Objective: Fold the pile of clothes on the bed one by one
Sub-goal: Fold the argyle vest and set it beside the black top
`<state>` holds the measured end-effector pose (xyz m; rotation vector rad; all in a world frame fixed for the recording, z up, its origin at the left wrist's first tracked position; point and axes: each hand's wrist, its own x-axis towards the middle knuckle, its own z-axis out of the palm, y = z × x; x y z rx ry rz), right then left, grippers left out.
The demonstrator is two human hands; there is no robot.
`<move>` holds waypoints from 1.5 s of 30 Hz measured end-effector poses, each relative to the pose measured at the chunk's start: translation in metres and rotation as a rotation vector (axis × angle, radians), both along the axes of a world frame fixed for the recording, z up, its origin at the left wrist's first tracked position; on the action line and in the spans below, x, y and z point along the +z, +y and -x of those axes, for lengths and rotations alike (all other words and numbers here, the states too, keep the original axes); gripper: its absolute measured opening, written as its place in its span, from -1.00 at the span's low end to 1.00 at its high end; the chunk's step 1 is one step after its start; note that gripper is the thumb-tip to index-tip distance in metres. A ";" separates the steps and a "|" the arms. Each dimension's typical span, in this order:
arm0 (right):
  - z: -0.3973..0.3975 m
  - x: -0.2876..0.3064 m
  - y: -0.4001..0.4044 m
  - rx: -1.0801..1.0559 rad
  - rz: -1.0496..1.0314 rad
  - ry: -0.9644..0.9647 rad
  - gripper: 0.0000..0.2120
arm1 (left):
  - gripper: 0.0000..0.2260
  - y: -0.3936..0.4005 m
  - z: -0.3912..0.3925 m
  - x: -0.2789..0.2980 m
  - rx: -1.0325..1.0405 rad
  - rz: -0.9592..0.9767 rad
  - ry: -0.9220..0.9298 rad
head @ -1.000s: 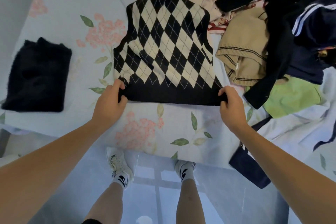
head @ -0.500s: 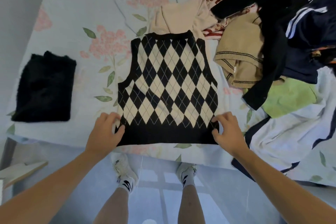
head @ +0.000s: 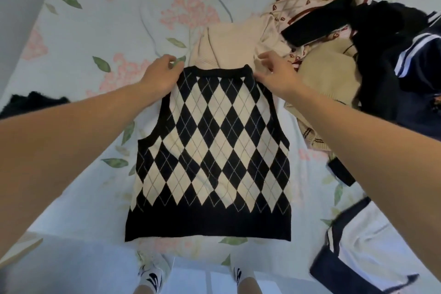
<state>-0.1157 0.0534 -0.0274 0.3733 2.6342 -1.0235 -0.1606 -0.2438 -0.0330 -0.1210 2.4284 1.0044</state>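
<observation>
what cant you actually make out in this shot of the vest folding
Head view, the only one:
- Black fuzzy folded garment: mostly covered by the left forearm.
- Left hand and right hand at the shoulders of the black and cream argyle knit vest: their fingers are partly out of sight, so the grip is unclear.
- Pile of unfolded clothes: cut off by the right edge.
- White and navy garment: blurred, cut off at the bottom.

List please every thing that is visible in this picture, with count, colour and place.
argyle knit vest: 1, black and cream, flat at bed centre
floral bedsheet: 1, pale blue with pink flowers, under everything
fuzzy black garment: 1, black, left edge
cream knit sweater: 1, cream, beyond the vest
unfolded clothes pile: 1, mixed colours, right
left hand: 1, at the vest's left shoulder
right hand: 1, at the vest's right shoulder
feet in white socks: 2, bottom
</observation>
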 end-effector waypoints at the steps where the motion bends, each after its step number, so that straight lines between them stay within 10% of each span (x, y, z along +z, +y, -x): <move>1: 0.005 -0.002 0.002 0.032 0.014 -0.060 -0.54 | -0.57 0.004 0.006 0.000 -0.026 0.007 -0.055; 9: 0.014 0.003 0.006 0.258 0.002 -0.181 -0.70 | -0.74 0.005 0.020 0.012 -0.139 -0.012 -0.207; 16: -0.009 0.045 0.017 0.236 0.019 0.020 -0.88 | -0.86 -0.020 0.006 0.051 -0.266 -0.035 0.153; 34: 0.026 0.396 0.066 0.043 -0.106 0.684 -0.90 | -0.78 0.004 0.081 0.397 -0.247 -0.176 0.760; 45: -0.141 0.191 0.027 0.268 -0.300 0.476 -0.87 | -0.86 -0.066 -0.073 0.199 -0.523 0.112 0.758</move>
